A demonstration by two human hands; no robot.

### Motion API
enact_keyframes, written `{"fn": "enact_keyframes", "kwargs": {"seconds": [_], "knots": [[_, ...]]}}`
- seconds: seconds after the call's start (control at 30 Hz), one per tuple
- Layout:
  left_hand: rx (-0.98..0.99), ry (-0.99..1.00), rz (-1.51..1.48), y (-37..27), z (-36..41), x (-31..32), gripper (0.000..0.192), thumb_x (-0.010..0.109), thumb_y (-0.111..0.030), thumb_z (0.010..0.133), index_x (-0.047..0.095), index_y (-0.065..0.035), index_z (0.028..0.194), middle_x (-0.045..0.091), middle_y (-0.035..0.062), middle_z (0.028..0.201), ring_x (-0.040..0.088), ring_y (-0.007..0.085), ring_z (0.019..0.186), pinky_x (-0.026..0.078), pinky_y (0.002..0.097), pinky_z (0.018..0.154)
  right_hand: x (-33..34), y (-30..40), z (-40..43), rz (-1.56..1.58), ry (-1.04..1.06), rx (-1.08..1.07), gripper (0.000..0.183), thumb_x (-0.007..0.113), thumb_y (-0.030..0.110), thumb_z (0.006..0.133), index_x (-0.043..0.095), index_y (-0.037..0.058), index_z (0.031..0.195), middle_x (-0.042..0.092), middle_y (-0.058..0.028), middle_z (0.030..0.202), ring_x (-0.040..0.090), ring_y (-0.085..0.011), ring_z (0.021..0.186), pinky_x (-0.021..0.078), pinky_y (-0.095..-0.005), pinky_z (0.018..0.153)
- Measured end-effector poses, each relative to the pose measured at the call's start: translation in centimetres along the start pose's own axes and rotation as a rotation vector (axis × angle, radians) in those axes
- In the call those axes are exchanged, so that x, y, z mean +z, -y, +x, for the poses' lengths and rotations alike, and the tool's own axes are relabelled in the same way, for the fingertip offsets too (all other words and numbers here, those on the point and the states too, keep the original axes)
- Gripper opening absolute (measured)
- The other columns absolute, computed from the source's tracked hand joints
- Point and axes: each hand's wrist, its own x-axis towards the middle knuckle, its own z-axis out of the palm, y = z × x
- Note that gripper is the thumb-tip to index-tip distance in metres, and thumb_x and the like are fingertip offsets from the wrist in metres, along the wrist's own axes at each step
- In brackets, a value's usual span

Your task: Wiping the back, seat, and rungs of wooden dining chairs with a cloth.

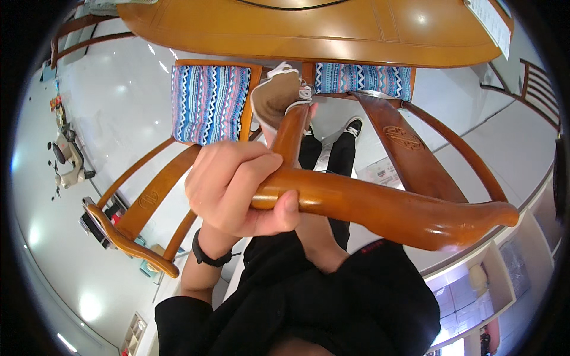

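My left hand [242, 187], with a black band on its wrist, grips the end of the curved top rail [383, 204] of a wooden chair. My right forearm passes behind that rail. A chair post [291, 135] hides most of my right hand [313, 110]; parts of it show on both sides of the post, around the lower end of a brown shoe [278, 95]. White laces [305, 92] hang in loops at the shoe's right side. The chair's flat back splat [405, 142] bears a carved round emblem.
A second wooden chair [158, 196] stands at left, its seat under a patterned cushion [211, 102]. Another such cushion [363, 80] lies on the gripped chair's seat. Beyond is a wooden table [311, 31] with rounded ends. White shelving [494, 271] curves along the lower right.
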Motion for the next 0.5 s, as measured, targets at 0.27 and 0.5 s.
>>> {"fn": "enact_keyframes", "kwargs": {"seconds": [0.27, 0.5], "knots": [[-0.049, 0.095, 0.217, -0.4, 0.2, -1.0, 0.026, 0.049, -0.028, 0.078, 0.063, -0.0059, 0.081, 0.064, 0.01, 0.094, 0.054, 0.0333, 0.107, 0.024, 0.0486, 0.101, 9.6, -4.7, -4.2, -0.204, 0.021, 0.03, 0.067, 0.034, 0.062, 0.088, 0.034, 0.0127, 0.133, 0.041, -0.0115, 0.13, 0.047, -0.0232, 0.114, 0.0377, -0.0401, 0.099], [-0.058, 0.056, 0.174, -0.8, 0.2, -0.3, 0.023, 0.053, -0.026, 0.074, 0.064, -0.0082, 0.084, 0.063, 0.0058, 0.094, 0.053, 0.0303, 0.106, 0.023, 0.0481, 0.101, -2.7, 6.6, -9.8, -0.57, 0.331, -0.204, 0.069, 0.032, 0.063, 0.088, 0.039, 0.0079, 0.13, 0.051, -0.0099, 0.123, 0.053, -0.0218, 0.108, 0.0404, -0.0364, 0.097]]}}
